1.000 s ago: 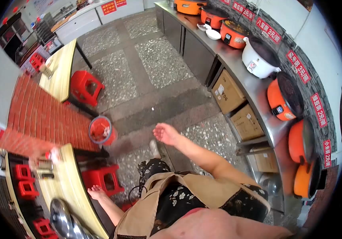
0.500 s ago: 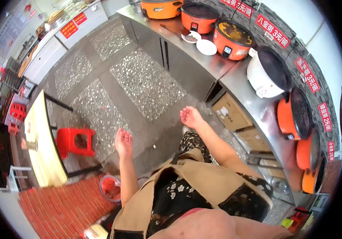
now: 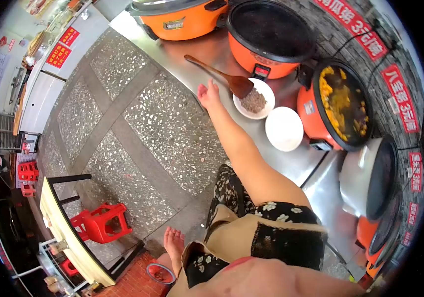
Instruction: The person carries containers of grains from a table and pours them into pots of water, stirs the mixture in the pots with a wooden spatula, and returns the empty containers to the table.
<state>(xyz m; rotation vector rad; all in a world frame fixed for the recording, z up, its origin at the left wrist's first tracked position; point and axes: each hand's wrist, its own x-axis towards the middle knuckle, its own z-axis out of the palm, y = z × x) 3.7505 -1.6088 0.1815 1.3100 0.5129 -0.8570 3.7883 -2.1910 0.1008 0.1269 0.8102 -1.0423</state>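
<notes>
My right hand (image 3: 209,94) is raised at the edge of the steel counter (image 3: 172,57), fingers apart and holding nothing. Just beyond it a wooden spoon (image 3: 212,71) lies with its broad end over a white bowl (image 3: 262,110) that holds something brown and grainy. Beside that bowl stands a second white bowl (image 3: 284,128). My left hand (image 3: 174,243) is low, over the floor, with its fingers up and nothing in it. An orange cooker (image 3: 311,106) with yellow and dark food stands behind the bowls, and a dark-topped orange cooker (image 3: 266,62) is next to it.
Another orange cooker (image 3: 182,24) with a metal lid stands at the counter's far end, and a white cooker (image 3: 357,173) at the right. A red stool (image 3: 107,223) and a wooden-topped table (image 3: 66,232) are at the lower left. A bucket (image 3: 161,273) is near my left hand.
The view has moved forward along the counter, so the bowls and cookers appear nearer. My right hand has reached the counter edge, and my left hand has dropped lower in view.
</notes>
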